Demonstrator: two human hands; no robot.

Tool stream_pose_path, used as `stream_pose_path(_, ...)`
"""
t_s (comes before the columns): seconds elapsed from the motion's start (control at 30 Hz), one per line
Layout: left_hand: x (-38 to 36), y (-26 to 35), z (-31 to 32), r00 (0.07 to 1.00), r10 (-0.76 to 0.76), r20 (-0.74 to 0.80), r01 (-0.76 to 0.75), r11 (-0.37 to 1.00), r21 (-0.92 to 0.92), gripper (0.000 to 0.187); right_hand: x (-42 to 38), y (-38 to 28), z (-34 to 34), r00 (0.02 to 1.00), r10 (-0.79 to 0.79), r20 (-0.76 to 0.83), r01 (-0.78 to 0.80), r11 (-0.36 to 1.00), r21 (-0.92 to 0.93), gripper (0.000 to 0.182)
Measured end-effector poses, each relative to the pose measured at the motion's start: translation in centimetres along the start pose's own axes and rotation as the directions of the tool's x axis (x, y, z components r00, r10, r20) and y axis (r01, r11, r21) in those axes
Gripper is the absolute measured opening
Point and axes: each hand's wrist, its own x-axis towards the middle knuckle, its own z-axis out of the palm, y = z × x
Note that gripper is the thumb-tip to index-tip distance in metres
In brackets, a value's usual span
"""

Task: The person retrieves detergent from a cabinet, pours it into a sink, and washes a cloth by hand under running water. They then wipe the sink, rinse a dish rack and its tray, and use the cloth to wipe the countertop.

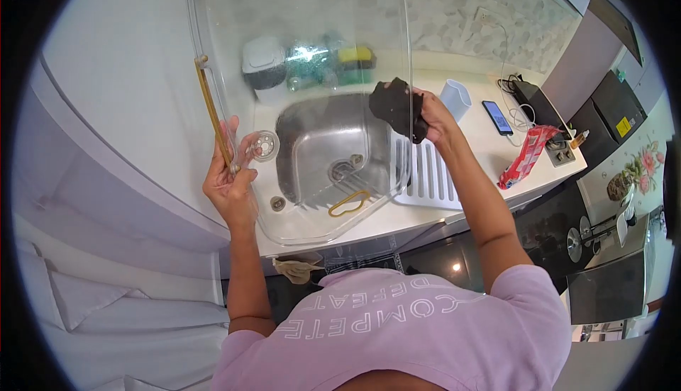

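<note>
A large see-through plastic bin or cover is held up in front of me, tilted over the sink. My left hand grips its left side, fingers wrapped around the edge by the lower end of a gold handle. A round perforated clear piece shows beside those fingers. At the right edge, my right hand is closed on a black cloth, which lies against the plastic. A second gold loop handle sits at the lower part, and small round fittings mark the corners.
Through the plastic show a steel sink, a white-and-grey container and a yellow-topped item. Right of it are a white drying rack, a light blue cup, a phone and a red packet.
</note>
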Motion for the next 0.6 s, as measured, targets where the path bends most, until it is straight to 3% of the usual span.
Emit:
stream_pose_path(0.07,-0.3,0.1,0.4,0.998,-0.001,-0.055,0.001,1.000,-0.006,0.072,0.1,1.5,-0.9,0.999,0.034,-0.034,-0.035,0.999,-0.018,0.030)
stream_pose_path(0.13,-0.6,0.1,0.4,0.998,0.005,-0.056,-0.005,1.000,0.011,0.072,-0.8,4.2,-2.4,0.969,0.236,-0.071,-0.245,0.957,-0.155,0.029)
stream_pose_path(0.2,-1.0,0.1,0.3,0.998,0.010,-0.063,-0.008,1.000,0.030,0.072,-2.4,6.4,-2.2,0.943,0.317,-0.103,-0.325,0.943,-0.076,0.026)
stream_pose_path(0.27,-1.3,0.1,0.1,0.999,0.034,0.004,-0.034,0.996,0.081,0.072,-2.3,7.1,-3.2,0.969,0.247,-0.003,-0.245,0.961,-0.130,0.025)
stream_pose_path(0.37,-1.9,-0.4,0.0,0.999,0.042,0.018,-0.043,0.997,0.060,0.072,-1.3,4.9,-2.2,0.987,0.158,-0.014,-0.158,0.987,0.026,0.024)
stream_pose_path(0.4,-2.3,-0.5,0.1,0.999,0.035,0.018,-0.036,0.997,0.061,0.072,-0.8,4.5,-2.1,0.990,0.129,0.053,-0.136,0.978,0.159,0.024)
stream_pose_path(0.5,-3.7,-1.1,0.0,0.997,0.070,0.029,-0.074,0.987,0.143,0.070,-0.2,5.1,-2.2,0.993,0.119,0.018,-0.121,0.985,0.121,0.024)
stream_pose_path(0.6,-5.0,-1.7,-0.6,0.999,0.042,0.031,-0.047,0.982,0.185,0.074,-0.6,6.9,-2.9,0.976,0.219,0.000,-0.219,0.974,-0.051,0.028)
